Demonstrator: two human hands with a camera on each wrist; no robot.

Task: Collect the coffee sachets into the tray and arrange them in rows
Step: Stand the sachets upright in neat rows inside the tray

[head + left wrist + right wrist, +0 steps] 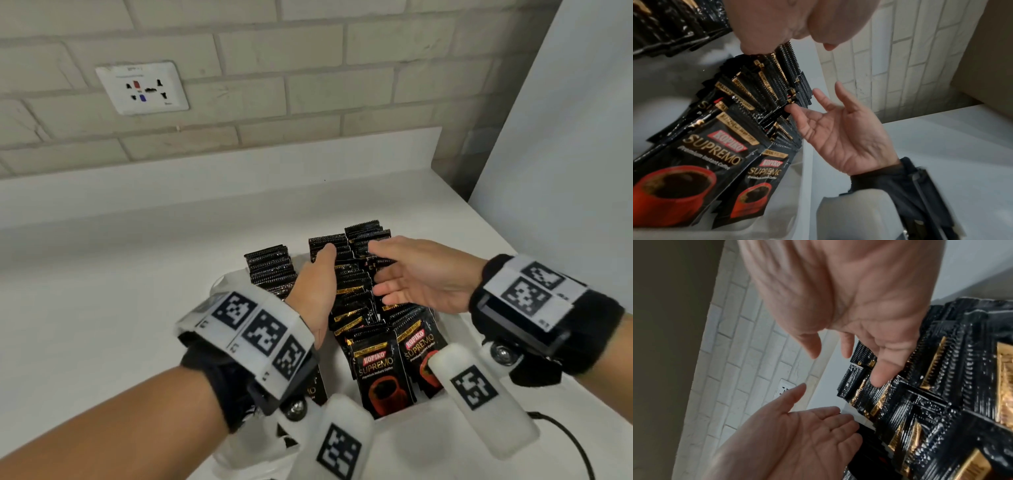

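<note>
A white tray (397,418) on the counter holds several black Kopiko Supremo coffee sachets (380,373) standing upright in rows. My left hand (318,274) lies with straight fingers along the left side of the middle row (352,294). A separate left row (270,270) stands beyond it. My right hand (407,274) is open, palm facing left, its fingertips at the right side of the same sachets. In the left wrist view the right hand (838,129) touches the sachet tops (777,91) near the tray wall (806,178). The right wrist view shows both palms, right hand (849,288) and left hand (797,434), facing each other beside the sachets (941,386).
The tray sits on a white counter (120,291) against a brick wall with a wall socket (142,88). A tall white panel (565,137) borders the counter on the right. A black cable (568,438) runs at the near right.
</note>
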